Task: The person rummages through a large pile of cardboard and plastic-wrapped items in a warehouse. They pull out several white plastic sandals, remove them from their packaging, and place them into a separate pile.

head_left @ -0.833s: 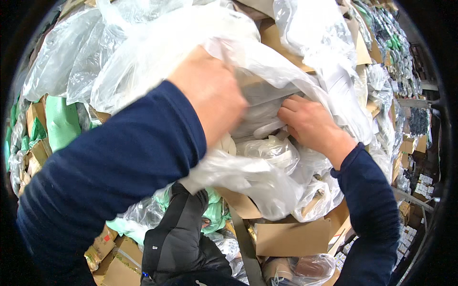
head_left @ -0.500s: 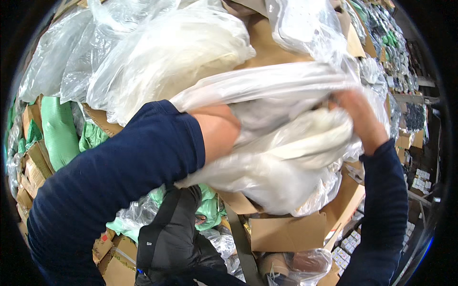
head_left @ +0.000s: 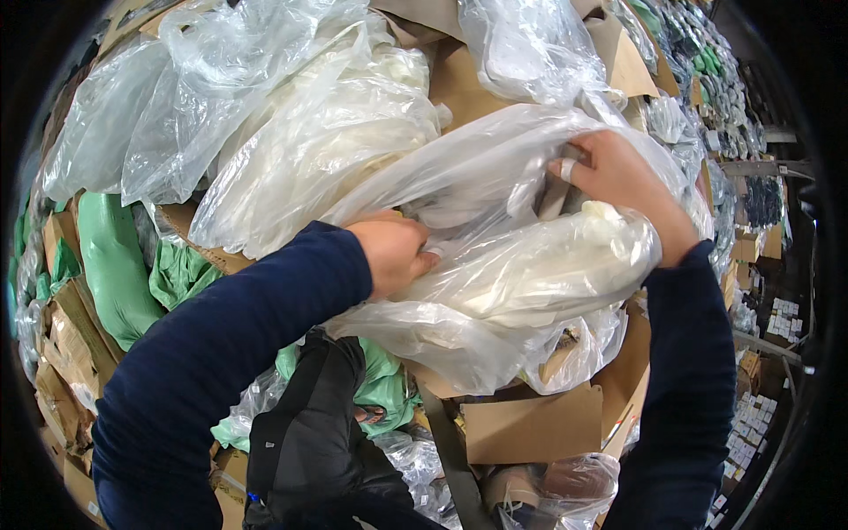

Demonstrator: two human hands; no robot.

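Clear plastic bag (head_left: 530, 265) stuffed with cream-white material lies across the middle of a heap of similar bags and flattened cardboard (head_left: 530, 428); no bare surface shows beneath, only the pile, and at the far right the room opens onto rows of shelving (head_left: 751, 115) crowded with small dark and green goods; the right hand (head_left: 623, 181) sits at the bag's upper end, its fingers (head_left: 570, 168) curled and pinching the gathered film near the mouth; the left hand (head_left: 393, 252) presses against the bag's left side, fingers (head_left: 430, 256) tucked into the plastic, though whether they are clenched on it I cannot tell; both arms wear dark blue sleeves (head_left: 238, 353); beyond the hands, larger bags (head_left: 291, 132) of white stuffing rise at the upper left, green bags (head_left: 115, 265) lie at the left, and a black strapped bag (head_left: 314, 442) hangs below; compared with half a second ago, the right hand has shifted inward from the bag's far end toward its mouth, and the left hand has emerged further from under the film.
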